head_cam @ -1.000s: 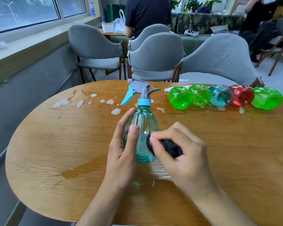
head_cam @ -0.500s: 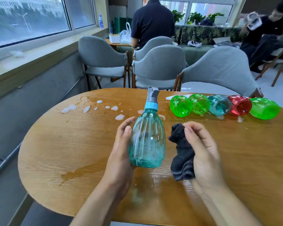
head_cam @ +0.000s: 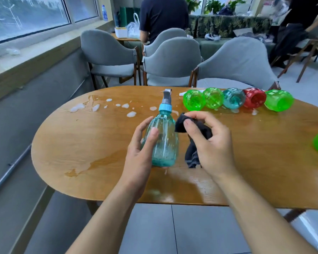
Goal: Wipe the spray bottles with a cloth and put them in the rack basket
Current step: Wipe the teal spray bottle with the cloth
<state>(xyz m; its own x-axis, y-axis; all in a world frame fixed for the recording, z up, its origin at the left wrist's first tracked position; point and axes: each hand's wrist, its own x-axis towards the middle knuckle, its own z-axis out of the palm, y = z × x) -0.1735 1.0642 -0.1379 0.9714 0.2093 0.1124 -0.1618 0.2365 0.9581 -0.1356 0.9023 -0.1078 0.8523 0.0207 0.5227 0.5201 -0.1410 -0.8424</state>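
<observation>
Teal spray bottle (head_cam: 163,138): upright, apparently just above the counter (head_cam: 81,143), left hand (head_cam: 138,153) grip curled round it. Dark cloth (head_cam: 193,142): just right of bottle, pinched in right hand (head_cam: 209,143).

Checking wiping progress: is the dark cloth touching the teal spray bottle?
Cannot tell. In the head view the cloth corner overlaps the teal bottle edge; neither contact nor gap shows plainly.

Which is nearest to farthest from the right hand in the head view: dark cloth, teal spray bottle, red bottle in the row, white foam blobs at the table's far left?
1. dark cloth: pinched in the right hand itself.
2. teal spray bottle: just left of it, held by the left hand.
3. red bottle: lying in the row beyond, to the right.
4. white foam blobs: far left of the table.
</observation>
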